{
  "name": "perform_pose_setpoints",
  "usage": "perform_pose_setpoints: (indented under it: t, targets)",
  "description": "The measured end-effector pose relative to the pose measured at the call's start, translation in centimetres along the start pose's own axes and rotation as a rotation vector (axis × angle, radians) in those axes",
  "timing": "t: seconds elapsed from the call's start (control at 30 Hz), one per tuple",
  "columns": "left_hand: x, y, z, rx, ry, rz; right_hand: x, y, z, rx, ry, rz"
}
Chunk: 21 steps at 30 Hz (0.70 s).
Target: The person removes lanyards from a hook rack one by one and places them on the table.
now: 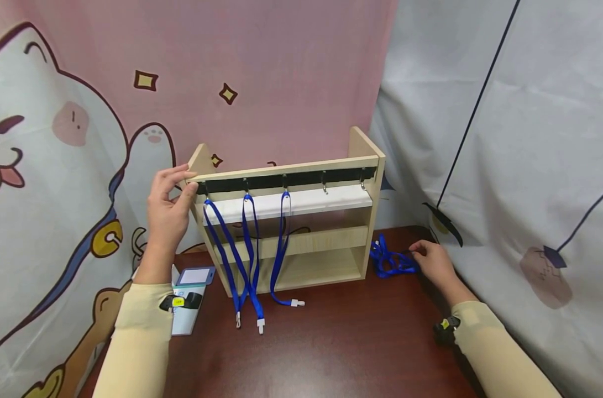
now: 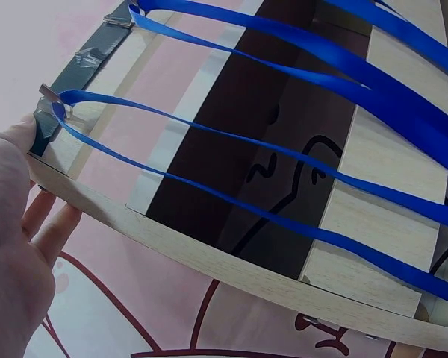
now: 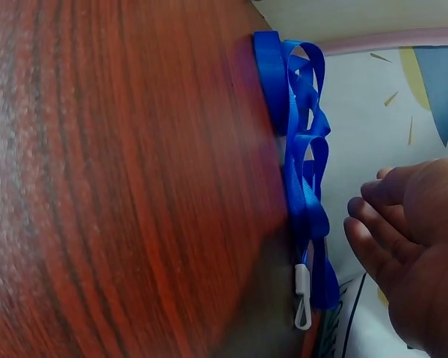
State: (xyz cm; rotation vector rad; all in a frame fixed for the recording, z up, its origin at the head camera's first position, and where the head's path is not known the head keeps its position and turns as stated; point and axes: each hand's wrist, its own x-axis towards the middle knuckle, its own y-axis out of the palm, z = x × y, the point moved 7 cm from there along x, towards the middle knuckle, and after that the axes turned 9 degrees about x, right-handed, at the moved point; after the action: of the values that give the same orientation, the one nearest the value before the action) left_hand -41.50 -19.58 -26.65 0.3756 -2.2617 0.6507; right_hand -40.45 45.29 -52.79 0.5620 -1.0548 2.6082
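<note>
My left hand grips the upper left corner of a small wooden rack, the thumb in front and the fingers around the side panel. In the left wrist view that hand is at the end of the black strip. Three blue lanyards hang from the rack's hooks, their clips reaching down to the table. My right hand is beside a bundle of loose blue lanyards. In the right wrist view its fingers are loosely bent and a little apart from the bundle, which has a white clip.
Two hooks at the rack's right carry nothing. A blue-framed card holder and a light-coloured packet lie left of the rack, partly behind the left forearm. Printed cloth surrounds the dark red table.
</note>
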Motion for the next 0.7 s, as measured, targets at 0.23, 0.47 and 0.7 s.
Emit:
perform_pose_setpoints:
  t: [0.23, 0.47, 0.7]
  targets:
    - [0.0, -0.1, 0.2, 0.005, -0.005, 0.000, 0.1, 0.0, 1.1, 0.002, 0.019, -0.009]
    - [0.2, -0.4, 0.2, 0.017, 0.005, -0.007, 0.2, -0.8, 5.0, 0.154, 0.032, -0.221]
    - [0.1, -0.1, 0.0, 0.012, 0.039, -0.021, -1.8, -2.2, 15.1, 0.436, -0.196, -0.648]
